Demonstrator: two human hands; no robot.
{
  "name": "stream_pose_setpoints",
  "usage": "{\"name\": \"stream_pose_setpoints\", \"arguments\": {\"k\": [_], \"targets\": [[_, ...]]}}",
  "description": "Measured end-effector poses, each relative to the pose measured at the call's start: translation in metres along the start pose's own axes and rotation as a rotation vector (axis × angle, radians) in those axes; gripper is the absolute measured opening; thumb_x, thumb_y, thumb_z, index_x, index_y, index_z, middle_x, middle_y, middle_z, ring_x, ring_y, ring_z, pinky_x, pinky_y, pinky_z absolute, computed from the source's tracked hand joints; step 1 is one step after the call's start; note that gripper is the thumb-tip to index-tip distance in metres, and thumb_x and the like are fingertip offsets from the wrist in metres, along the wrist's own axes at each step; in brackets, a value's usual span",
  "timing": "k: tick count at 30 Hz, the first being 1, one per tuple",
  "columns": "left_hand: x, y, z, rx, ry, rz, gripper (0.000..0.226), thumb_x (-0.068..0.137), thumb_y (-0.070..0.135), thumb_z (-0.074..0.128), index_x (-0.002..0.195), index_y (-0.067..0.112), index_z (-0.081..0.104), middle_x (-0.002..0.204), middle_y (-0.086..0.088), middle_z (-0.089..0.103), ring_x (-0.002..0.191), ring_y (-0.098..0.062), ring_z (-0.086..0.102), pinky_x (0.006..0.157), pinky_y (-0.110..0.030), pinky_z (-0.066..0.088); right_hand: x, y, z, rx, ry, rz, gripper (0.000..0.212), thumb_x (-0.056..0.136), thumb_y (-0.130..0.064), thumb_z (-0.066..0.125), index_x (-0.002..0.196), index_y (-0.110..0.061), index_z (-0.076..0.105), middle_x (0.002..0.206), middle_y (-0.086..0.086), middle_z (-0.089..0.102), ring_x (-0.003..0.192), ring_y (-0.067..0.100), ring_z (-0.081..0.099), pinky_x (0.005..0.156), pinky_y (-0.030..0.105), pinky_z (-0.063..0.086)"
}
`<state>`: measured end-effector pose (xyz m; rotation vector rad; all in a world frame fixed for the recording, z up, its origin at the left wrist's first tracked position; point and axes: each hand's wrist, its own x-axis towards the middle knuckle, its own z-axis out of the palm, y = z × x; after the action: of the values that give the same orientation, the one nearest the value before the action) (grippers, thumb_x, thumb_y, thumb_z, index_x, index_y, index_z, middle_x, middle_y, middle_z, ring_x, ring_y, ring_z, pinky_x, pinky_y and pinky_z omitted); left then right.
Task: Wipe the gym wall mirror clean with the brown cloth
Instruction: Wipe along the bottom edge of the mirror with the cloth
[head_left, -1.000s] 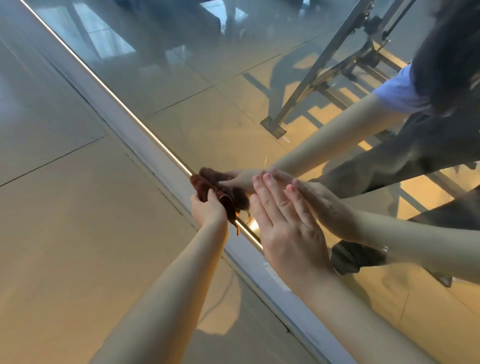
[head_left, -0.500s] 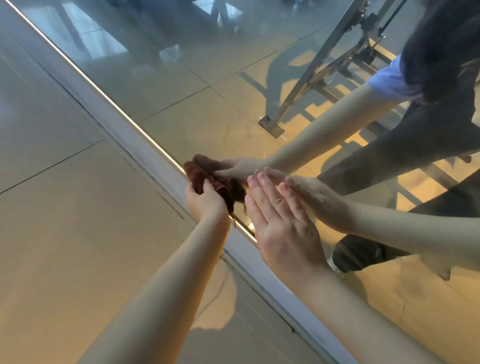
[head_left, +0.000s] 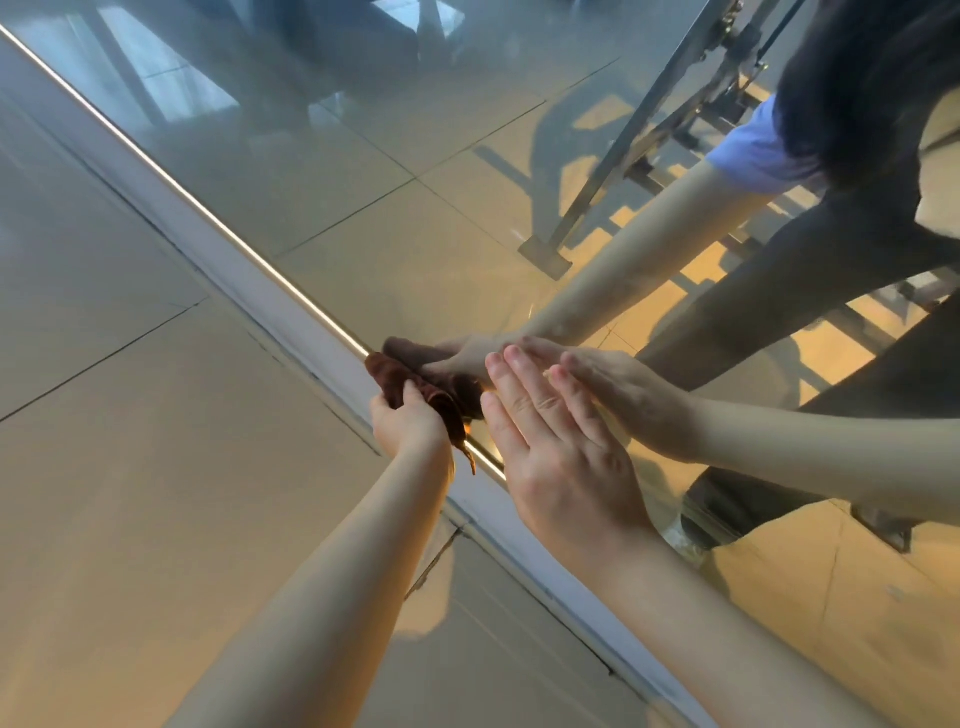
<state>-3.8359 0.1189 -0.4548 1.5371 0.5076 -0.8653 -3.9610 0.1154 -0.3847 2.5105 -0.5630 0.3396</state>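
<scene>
The brown cloth (head_left: 389, 376) was bunched into a dark, reddish-brown wad; the left hand (head_left: 410, 423) gripped it and pressed it against the very bottom edge of the mirror (head_left: 363, 156), where the glass met a pale base strip (head_left: 234, 265); a thin frayed tail hung from the wad, just beside the wrist; its reflection touched it in the glass; the mirror ran diagonally across the view, one broad pane, faintly hazy toward the top.

L hand (head_left: 408, 422) rubs cloth (head_left: 392, 375) on mirror (head_left: 415, 234)
</scene>
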Motion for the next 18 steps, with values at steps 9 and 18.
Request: {"name": "stream_pose_setpoints", "arguments": {"k": [9,18], "targets": [[0.022,0.034,-0.006,-0.005,-0.019,-0.016,0.01,0.106,0.025,0.048,0.108,0.015,0.051,0.083,0.004,0.054,0.07,-0.005,0.05,0.054,-0.021,0.033,0.06,-0.024,0.011,-0.003,-0.012,0.003,0.043,0.094,-0.01,0.042,0.133,-0.005,0.058,0.147,0.017,0.046,0.14,0.028,0.04,0.12,0.04,0.012],[0.058,0.086,-0.015,-0.002,-0.041,0.028,0.011,0.106,0.025,0.048,0.108,0.015,0.052,0.086,0.0,0.058,0.071,-0.007,0.053,0.054,-0.022,0.036,0.106,-0.041,0.017,0.013,-0.015,0.016,0.045,0.093,-0.007,0.04,0.135,-0.002,0.056,0.148,0.019,0.044,0.142,0.03,0.037,0.12,0.042,0.012]]}}
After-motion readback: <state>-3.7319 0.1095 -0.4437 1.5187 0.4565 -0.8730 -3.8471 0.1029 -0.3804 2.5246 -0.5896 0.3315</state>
